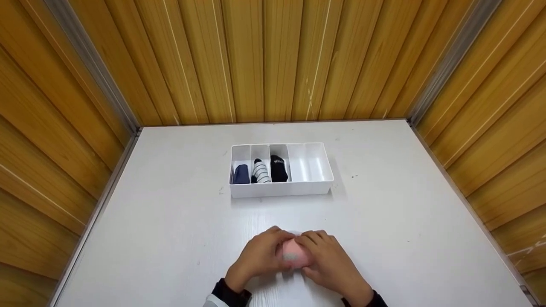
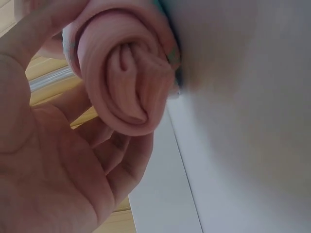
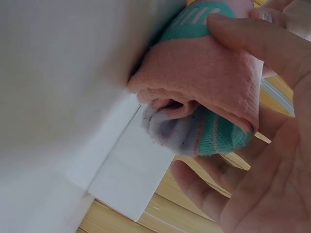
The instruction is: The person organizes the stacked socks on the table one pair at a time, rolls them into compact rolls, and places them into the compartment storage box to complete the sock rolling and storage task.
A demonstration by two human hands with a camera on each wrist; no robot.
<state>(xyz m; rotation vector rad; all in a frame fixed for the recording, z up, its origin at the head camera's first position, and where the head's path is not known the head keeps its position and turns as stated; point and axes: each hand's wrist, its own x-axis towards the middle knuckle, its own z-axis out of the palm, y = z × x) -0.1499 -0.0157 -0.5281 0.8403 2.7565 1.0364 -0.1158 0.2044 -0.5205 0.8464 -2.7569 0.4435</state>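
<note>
A rolled pink sock [image 1: 295, 254] with teal patches is held between both hands, just above or on the table near its front. My left hand [image 1: 261, 256] grips one side, thumb and fingers bent around the roll. From the other side my right hand [image 1: 332, 263] holds it, its thumb lying across the pink cloth. The left wrist view shows the coiled ribbed end of the sock [image 2: 129, 82]. At the opposite end, in the right wrist view, the sock [image 3: 199, 73] shows a folded pink edge with teal and pale grey cloth tucked beneath.
Beyond the hands stands a white divided box [image 1: 281, 190]. Its left compartments hold a navy sock [image 1: 242, 174], a striped sock [image 1: 260, 171] and a black sock [image 1: 279, 169]; the wide right one shows bare white. Wood-patterned walls [image 1: 277, 59] border the white table [image 1: 162, 204].
</note>
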